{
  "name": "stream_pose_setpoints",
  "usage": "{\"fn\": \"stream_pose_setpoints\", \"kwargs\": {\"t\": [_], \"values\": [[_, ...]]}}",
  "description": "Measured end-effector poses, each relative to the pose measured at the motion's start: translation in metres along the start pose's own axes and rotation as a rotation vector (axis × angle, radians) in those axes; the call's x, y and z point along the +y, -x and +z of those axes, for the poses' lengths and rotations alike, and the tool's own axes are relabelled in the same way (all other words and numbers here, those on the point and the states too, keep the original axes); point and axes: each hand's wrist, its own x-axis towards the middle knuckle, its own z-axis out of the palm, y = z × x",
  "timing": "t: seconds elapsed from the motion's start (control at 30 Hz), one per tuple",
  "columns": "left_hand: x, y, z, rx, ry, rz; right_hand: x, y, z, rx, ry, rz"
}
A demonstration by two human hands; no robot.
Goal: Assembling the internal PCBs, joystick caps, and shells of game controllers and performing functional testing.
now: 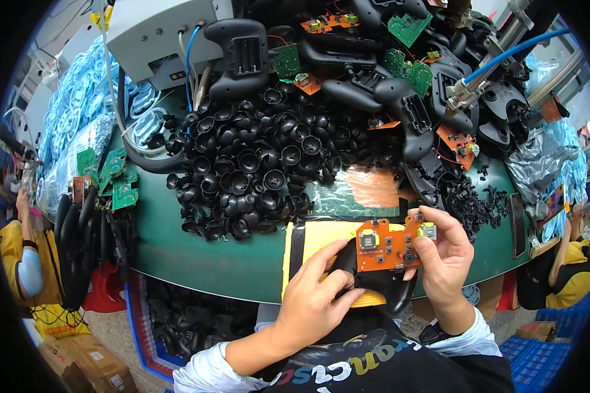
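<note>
My right hand [444, 259] pinches the right end of an orange circuit board [381, 262] between thumb and fingers. The board carries two joystick modules with yellow-green sides, several small buttons and a round black part. Beneath and behind it is a black game controller shell [400, 300], largely hidden by the board. My left hand [318, 295] is closed around the shell's left side, its index fingertip near the board's left edge. Both hands are over a yellow pad [314, 245] with black bands at the table's near edge.
A heap of black joystick caps [242, 164] covers the table's middle. Black controllers [406, 111] with wired boards pile up behind and right. Small black parts [469, 203] and a phone [517, 226] lie right. Green boards [115, 177] sit left. A metal fixture [469, 92] stands right.
</note>
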Motion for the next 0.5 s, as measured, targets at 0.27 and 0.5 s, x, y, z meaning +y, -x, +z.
{"fn": "stream_pose_setpoints", "kwargs": {"t": [0.27,0.5], "values": [[0.000,0.000,-0.006,0.060,-0.003,-0.069,0.015,0.013,-0.002,-0.063,0.203,-0.108],[-0.006,-0.009,-0.024,-0.029,-0.205,0.089,0.009,0.010,-0.004,-0.068,0.786,-0.424]]}}
